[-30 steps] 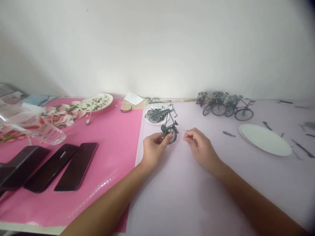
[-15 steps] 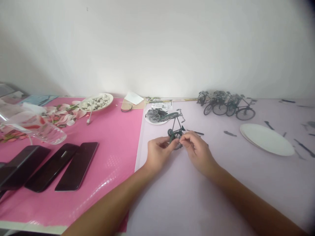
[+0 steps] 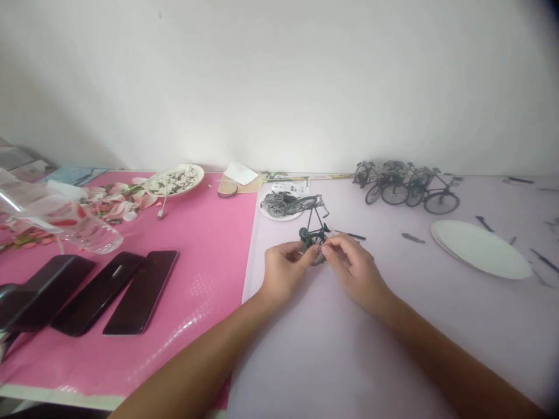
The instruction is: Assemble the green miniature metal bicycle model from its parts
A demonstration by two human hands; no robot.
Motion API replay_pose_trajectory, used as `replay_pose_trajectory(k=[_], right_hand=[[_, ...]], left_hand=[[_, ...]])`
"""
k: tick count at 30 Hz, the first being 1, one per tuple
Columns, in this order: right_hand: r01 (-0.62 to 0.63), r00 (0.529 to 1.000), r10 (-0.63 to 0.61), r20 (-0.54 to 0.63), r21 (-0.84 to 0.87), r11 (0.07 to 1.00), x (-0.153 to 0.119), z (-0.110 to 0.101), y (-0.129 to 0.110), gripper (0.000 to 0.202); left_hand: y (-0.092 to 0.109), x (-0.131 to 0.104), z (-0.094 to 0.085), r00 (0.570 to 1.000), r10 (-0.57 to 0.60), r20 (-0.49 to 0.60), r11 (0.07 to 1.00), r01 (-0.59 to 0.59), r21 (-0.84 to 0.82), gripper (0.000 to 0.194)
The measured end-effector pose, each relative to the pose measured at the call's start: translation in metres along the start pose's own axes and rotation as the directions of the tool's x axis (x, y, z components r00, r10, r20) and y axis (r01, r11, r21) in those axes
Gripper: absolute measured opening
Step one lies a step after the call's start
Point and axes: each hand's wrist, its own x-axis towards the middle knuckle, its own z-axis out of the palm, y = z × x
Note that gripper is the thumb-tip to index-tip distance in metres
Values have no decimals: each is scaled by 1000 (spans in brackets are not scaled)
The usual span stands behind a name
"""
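Observation:
A small dark green model bicycle (image 3: 315, 224) is tilted up between my hands, its spoked rear wheel nearest me. My left hand (image 3: 286, 270) is closed on the bicycle beside that wheel. The fingers of my right hand (image 3: 354, 266) are pinched together at the wheel's right side; anything between the fingertips is too small to make out. Just behind the bicycle, a white plate (image 3: 283, 217) holds grey spoked wheels and dark parts. A thin black piece (image 3: 350, 234) lies beyond my right fingers.
Several finished-looking model bicycles (image 3: 395, 189) stand at the back right. White plates (image 3: 483, 250) and loose dark parts lie on the right. On the left pink cover (image 3: 205, 302) are phones (image 3: 140, 293), a clear bottle (image 3: 94, 230), artificial flowers (image 3: 117, 201) and a plate of pale pieces (image 3: 174, 179).
The view has shifted slightly, moving the surroundings a little to the right in the frame. Both hands stay at the bicycle's wheel, with the right fingertips slightly shifted.

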Motion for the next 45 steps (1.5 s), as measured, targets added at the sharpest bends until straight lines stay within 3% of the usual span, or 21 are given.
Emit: replay_pose_trajectory(k=[7,12,20,31,39,45], right_hand=[[-2,1000,2,8,0,1000,1,-2,0,17],[51,994,-52,-94,-14,999,-1,-2,-3,16],[193,974,-190,-120,16,981,-2,-2,2,15],[330,926,-353,-136,-165,929,1,-6,-3,17],[380,900,-414,-134,-222,898,1,-7,-1,16],[344,914,-379,-147,-216,914,0,-5,1,10]], left_hand=[[-1,0,-1,1000,15,-21,999,-15,29,51],[-1,0,-2,1000,17,-17,1000,-17,19,49],[1,1,-3,1000,11,-1,1000,-11,-10,44],[1,-1,-2,999,45,-4,999,-45,20,49],[-3,-1,-2,996,84,6,993,-84,86,47],[-5,0,-1,996,91,-17,991,-89,100,49]])
